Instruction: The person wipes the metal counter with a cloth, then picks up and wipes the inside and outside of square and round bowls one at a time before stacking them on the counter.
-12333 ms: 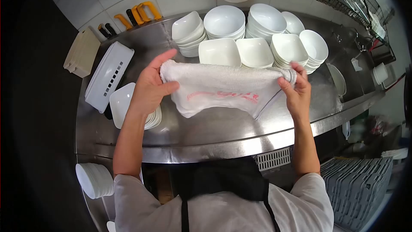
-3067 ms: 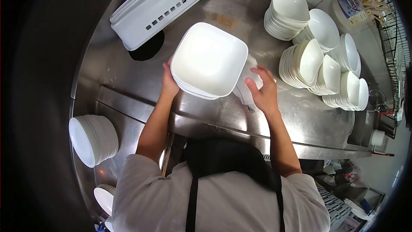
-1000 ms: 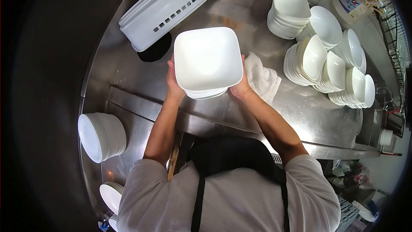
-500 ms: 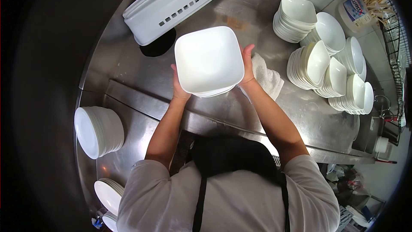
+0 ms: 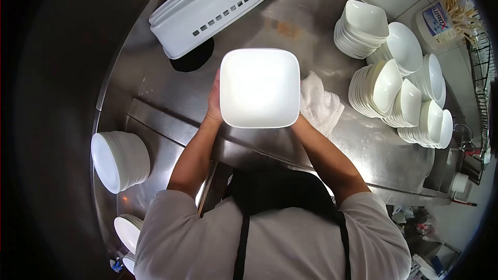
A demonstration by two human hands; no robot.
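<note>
A square white bowl with rounded corners [image 5: 260,88] faces up at me, held over the steel counter. It tops a stack, and the bowls under it are now almost wholly hidden. My left hand [image 5: 214,102] grips the stack's left side, its fingers partly behind the rim. On the other side, my right hand [image 5: 299,120] holds the lower right edge, and most of it is covered by the bowl. Just right of the stack, a crumpled whitish cloth [image 5: 320,105] lies on the counter [image 5: 171,91].
Several stacks of white bowls [image 5: 363,26] stand at right, near a labelled tub with wooden sticks [image 5: 437,21]. An upturned grey-white plastic basket [image 5: 207,13] lies at the upper left above a black round patch [image 5: 193,58]. Stacked plates [image 5: 124,161] stand at lower left.
Both hands have brought the stack of bowls slightly right and toward my body. It now faces me more squarely, hiding the lower rims and most of my right hand.
</note>
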